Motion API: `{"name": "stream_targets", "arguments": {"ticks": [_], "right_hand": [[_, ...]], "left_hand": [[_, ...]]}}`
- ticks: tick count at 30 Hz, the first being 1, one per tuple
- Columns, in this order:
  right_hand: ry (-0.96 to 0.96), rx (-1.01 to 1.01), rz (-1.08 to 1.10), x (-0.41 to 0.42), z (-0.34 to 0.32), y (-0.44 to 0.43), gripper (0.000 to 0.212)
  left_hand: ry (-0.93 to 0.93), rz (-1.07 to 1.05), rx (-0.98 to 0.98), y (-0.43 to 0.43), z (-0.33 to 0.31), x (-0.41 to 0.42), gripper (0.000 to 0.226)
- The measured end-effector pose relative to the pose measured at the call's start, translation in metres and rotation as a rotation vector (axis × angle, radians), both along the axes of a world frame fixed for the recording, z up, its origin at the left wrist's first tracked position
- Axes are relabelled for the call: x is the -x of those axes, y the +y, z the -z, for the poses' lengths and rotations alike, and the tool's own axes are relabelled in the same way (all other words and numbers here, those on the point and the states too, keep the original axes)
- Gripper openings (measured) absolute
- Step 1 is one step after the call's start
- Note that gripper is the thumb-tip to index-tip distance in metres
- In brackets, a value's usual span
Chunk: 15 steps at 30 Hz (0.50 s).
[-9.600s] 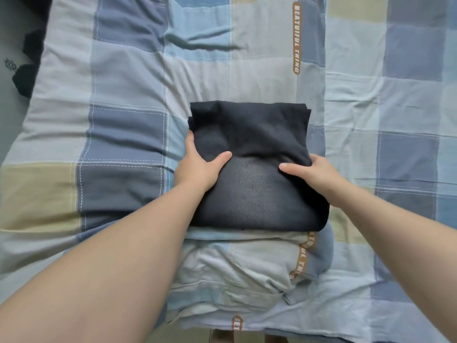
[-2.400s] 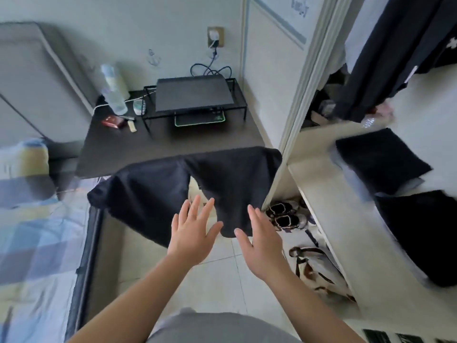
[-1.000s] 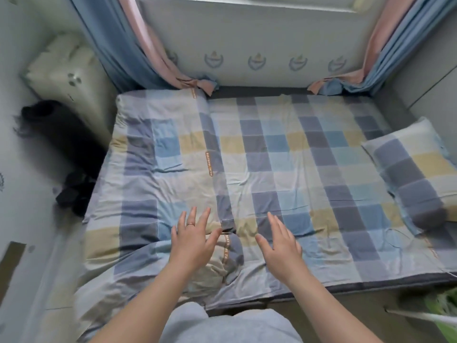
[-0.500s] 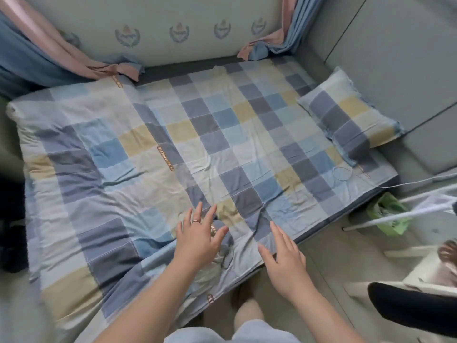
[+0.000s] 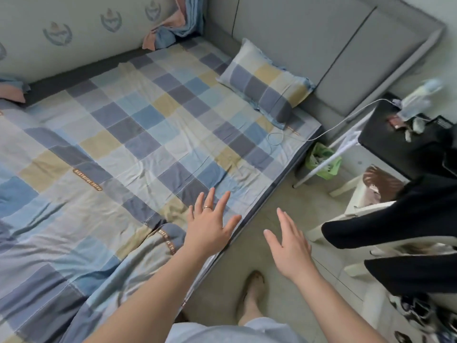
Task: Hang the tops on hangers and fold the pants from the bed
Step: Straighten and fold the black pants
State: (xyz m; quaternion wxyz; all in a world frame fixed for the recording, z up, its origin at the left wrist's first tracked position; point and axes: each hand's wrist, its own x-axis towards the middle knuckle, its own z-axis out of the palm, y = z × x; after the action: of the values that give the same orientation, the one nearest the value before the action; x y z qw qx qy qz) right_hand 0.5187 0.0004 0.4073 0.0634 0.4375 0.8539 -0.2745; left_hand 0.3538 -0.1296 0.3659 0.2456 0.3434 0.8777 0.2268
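Bed (image 5: 148, 134) now bare of clothes as we turn right, our left hand (image 5: 210, 231) and right hand (image 5: 289, 246) spread empty, black garments (image 5: 395, 224) draped off it on the right, suggesting the task is about finished.

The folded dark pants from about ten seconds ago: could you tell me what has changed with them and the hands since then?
The pants were let go and are gone from the bed, which now shows only its checked cover and pillow. The left hand and right hand have lifted, open and empty. The view has swung right toward the dark garment. The hands stay spread, holding nothing.
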Motion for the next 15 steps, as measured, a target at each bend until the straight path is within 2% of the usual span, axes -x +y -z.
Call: {"name": "stream_targets", "arguments": {"ticks": [9, 15], "right_hand": [[0.095, -0.078, 0.284, -0.138, -0.01, 0.173, 0.067], [0.138, -0.133, 0.335, -0.253, -0.022, 0.332, 0.068]], "left_hand": [[0.054, 0.214, -0.101, 0.191, -0.006, -0.101, 0.068], [0.002, 0.267, -0.129, 0.365, -0.015, -0.206, 0.07]]}}
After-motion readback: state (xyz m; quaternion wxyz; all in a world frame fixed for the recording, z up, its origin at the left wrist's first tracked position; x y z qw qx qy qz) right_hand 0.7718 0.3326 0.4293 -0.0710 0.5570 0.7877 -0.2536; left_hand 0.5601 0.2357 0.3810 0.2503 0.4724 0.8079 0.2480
